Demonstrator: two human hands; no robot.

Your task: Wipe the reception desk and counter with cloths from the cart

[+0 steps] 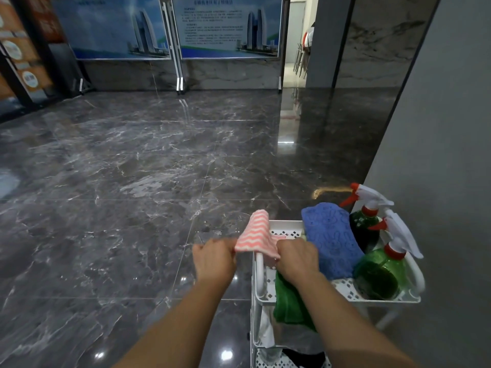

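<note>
Pink striped cloth (256,231) spans crosswise between our left grip (214,257) and right grip (297,257), each curled tight on one end.

Glossy dark marble floor (132,168) stretches to two skyscraper poster boards (111,27).

Pink-and-white zigzag cloth (257,232) (blue cloth (330,239), green cloth (289,301)), white cart (261,293)
</note>
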